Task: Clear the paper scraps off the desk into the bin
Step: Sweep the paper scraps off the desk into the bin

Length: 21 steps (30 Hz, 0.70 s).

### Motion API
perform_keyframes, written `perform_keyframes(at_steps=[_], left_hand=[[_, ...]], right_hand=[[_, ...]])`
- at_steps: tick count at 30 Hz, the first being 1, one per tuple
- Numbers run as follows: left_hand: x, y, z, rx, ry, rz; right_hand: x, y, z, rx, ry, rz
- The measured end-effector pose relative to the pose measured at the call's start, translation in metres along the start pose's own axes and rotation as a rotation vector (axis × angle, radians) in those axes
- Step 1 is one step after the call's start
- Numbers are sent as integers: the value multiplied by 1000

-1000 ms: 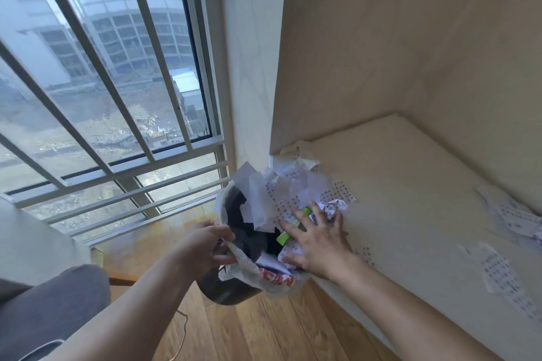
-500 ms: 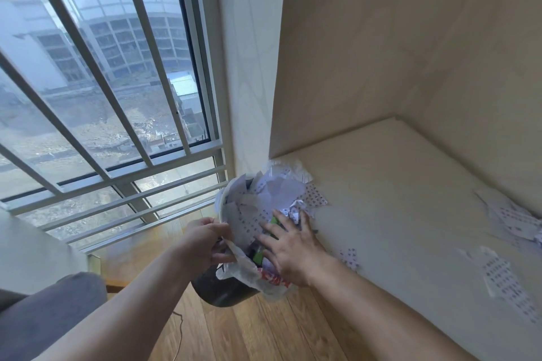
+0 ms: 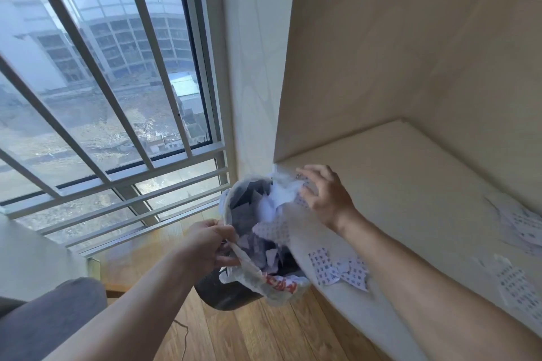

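Pale desk (image 3: 410, 184) set in a wood-panelled alcove beside a barred window; plank floor below. Left hand (image 3: 209, 246) is pinched shut on the near rim of the plastic bag liner (image 3: 264, 278), holding the dark bin (image 3: 223, 296) tilted up against the desk edge. Right hand (image 3: 325, 196) is above the bin mouth at the desk's far left corner, fingers spread and curled, gripping nothing firmly that can be made out; blurred white scraps (image 3: 278, 199) are just beside its fingertips, over the opening.

Status: partly done. Bin already holds a loose heap of torn paper. Outstanding on the desk: a small cluster of printed scraps (image 3: 337, 268) at the front edge, touching or just overhanging it, near the bin; a second group of printed pieces (image 3: 516, 287) well apart toward the right, and more (image 3: 516, 220) against the right wall.

Assessment: remaining pieces need sweeping leftward to the bin. Light paper may flutter past the rim onto the floor.
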<state>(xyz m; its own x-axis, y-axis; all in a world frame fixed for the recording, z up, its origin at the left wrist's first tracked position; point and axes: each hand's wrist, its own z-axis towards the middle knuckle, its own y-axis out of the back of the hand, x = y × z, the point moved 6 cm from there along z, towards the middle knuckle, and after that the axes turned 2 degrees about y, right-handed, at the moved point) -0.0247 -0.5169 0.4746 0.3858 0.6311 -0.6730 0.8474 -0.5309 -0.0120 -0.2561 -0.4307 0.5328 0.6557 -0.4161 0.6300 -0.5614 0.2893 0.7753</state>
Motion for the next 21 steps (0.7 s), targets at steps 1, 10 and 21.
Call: perform_keyframes(at_steps=[1, 10, 21], left_hand=[[0, 0, 1, -3, -2, 2], [1, 2, 7, -12, 7, -14], [-5, 2, 6, 8, -9, 14]], right_hand=[[-1, -3, 8, 57, -34, -51], [31, -83, -23, 606, 62, -74], [-43, -46, 51, 347, -153, -366]])
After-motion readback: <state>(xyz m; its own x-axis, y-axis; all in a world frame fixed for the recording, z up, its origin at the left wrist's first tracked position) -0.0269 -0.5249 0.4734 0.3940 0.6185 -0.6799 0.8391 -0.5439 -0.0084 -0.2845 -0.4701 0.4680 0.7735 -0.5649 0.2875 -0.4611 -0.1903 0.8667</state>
